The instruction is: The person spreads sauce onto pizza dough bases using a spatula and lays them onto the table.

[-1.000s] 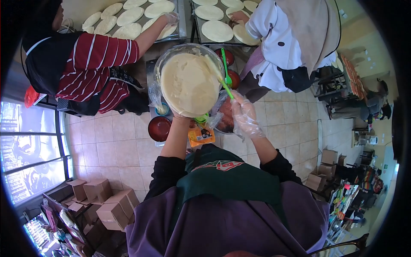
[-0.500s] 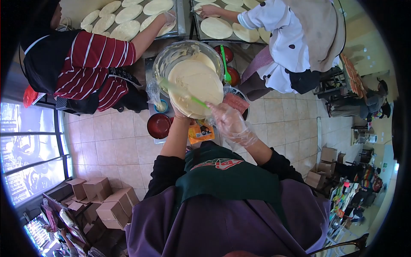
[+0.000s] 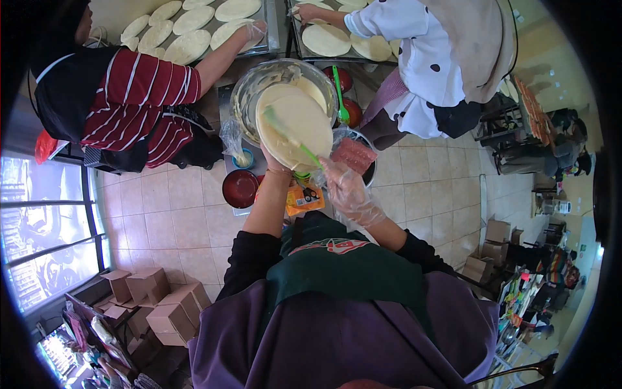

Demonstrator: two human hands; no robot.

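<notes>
My left hand [image 3: 275,162] grips the lower edge of a round, flat, pale base [image 3: 308,120], held tilted over a large metal bowl [image 3: 241,104]. Its fingers are mostly hidden beneath the base. A creamy pale mixture coats the bowl's inside. In a clear plastic glove, my right hand [image 3: 351,193] is closed around the handle of a green spatula [image 3: 310,154], whose blurred blade lies against the base's upper face. Close to the right hand is a pinkish-red wrapped block [image 3: 354,155] on a dark round container.
Another green spatula [image 3: 339,94] rests by red bowls behind. A red bowl [image 3: 240,188], a small blue bowl [image 3: 243,159] and an orange packet [image 3: 304,199] are nearer me. Two people work at trays [image 3: 275,29] of pale oval bases. Cardboard boxes [image 3: 172,318] stand lower left.
The green spatula and my right hand have shifted slightly, with the blade still at the base's left side. The base has tilted a little. Both co-workers' arms have moved slightly.
</notes>
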